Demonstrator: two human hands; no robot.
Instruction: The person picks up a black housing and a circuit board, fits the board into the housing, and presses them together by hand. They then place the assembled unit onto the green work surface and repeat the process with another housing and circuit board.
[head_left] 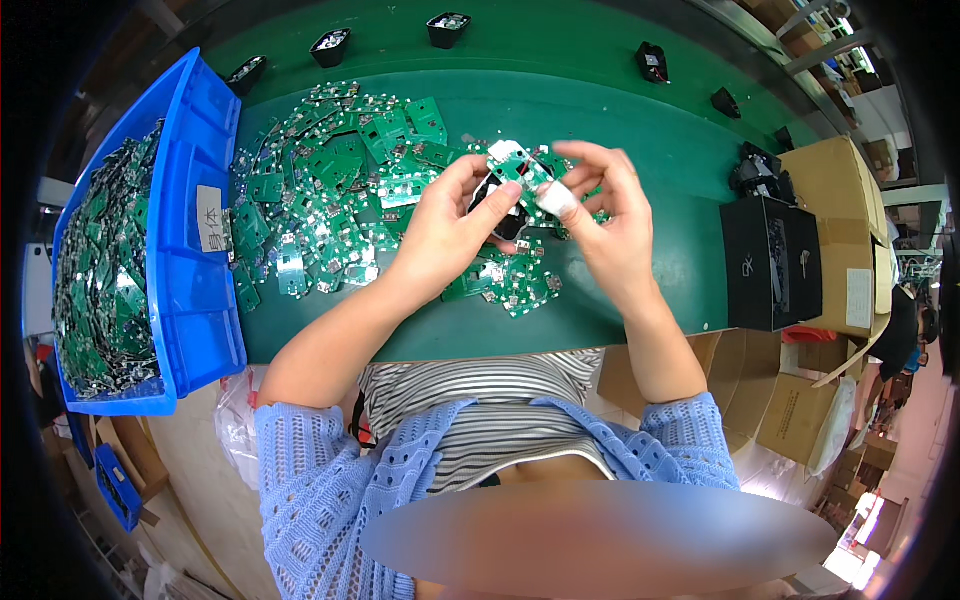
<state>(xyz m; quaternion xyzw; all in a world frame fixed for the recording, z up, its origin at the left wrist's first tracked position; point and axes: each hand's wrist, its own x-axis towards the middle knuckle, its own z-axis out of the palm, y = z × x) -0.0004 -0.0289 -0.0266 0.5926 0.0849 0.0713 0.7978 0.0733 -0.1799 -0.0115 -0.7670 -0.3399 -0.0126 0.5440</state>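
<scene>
My left hand [447, 225] and my right hand [603, 215] are raised together over the green table [640, 130], both pinching one small green circuit board [523, 172] with a white part on it. A black round piece [500, 203] with a thin wire hangs under the board, between my palms. My right index finger wears a white wrap. A heap of loose green circuit boards [335, 190] lies spread on the table to the left of my hands, and a few more boards [515, 285] lie just below them.
A blue bin [195, 250] full of circuit boards stands at the left table edge. Black holders [330, 45] sit along the far side. A black box [770, 262] and cardboard boxes [845, 220] stand at the right.
</scene>
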